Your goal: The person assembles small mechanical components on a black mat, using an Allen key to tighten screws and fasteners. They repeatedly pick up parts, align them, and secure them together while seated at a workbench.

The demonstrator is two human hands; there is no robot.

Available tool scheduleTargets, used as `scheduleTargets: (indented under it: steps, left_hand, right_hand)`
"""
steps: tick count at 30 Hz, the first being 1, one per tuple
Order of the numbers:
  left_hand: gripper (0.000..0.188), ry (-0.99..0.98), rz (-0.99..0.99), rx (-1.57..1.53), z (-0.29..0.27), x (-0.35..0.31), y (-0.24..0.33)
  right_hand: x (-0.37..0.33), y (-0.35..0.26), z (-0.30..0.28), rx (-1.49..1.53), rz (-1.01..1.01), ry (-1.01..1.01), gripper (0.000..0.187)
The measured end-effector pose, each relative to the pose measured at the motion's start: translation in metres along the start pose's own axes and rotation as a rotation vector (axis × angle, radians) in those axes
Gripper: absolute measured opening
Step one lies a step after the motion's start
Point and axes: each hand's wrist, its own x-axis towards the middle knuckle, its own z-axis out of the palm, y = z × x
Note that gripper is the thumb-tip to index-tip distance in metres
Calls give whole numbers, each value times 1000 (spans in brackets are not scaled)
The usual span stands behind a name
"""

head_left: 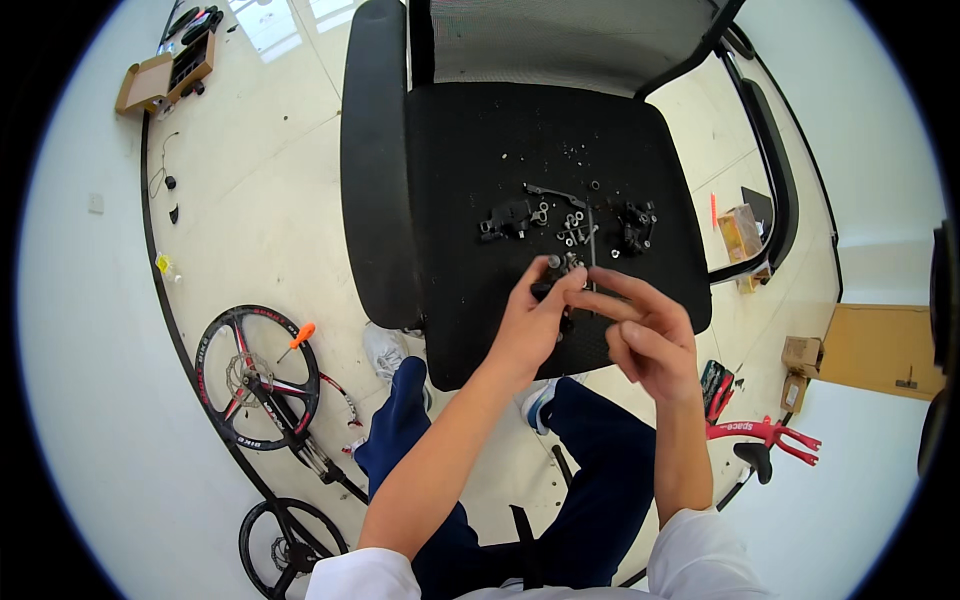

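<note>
My left hand (pixel 532 325) is closed on a small black-and-metal part (pixel 572 262) just above the chair seat (pixel 470 330). My right hand (pixel 650 335) is beside it, its index and middle fingers stretched toward the part and its thumb apart. A thin metal rod (pixel 592 235) runs by the right fingertips; whether they touch it I cannot tell. Farther out on the seat are a black mechanical piece (pixel 512 220), a slim black bracket (pixel 555 192), several small bolts and rings (pixel 575 230), and a cluster of black parts (pixel 636 228).
The black armrest (pixel 375 170) rises left of the seat, with the mesh backrest (pixel 560 40) beyond. On the floor at left stand a spoked wheel (pixel 258 375) and an orange-handled screwdriver (pixel 298 340). A red bicycle fork (pixel 765 433) and cardboard boxes (pixel 800 355) are at right.
</note>
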Motion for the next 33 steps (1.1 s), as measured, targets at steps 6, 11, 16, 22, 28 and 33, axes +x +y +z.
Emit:
scheduleTargets:
  steps: [6, 11, 16, 22, 28, 33]
  left_hand:
    - [15, -35, -96, -101, -9, 7, -2]
    - [20, -143, -132, -148, -11, 6, 9]
    - [29, -51, -177, -326, -14, 9, 19]
    - [22, 275, 80, -221, -15, 22, 15]
    - [23, 99, -128, -443, -33, 9, 30]
    - [38, -38, -106, -530, -28, 12, 11]
  right_hand:
    - [7, 3, -5, -870, -249, -40, 35]
    - [16, 2, -21, -1085, -294, -36, 29]
    - [5, 11, -17, -744, -67, -161, 28]
    - [3, 5, 40, -201, 149, 95, 56]
    - [48, -27, 43, -868, -236, -444, 30]
    - [125, -35, 48, -1265, -212, -472, 39]
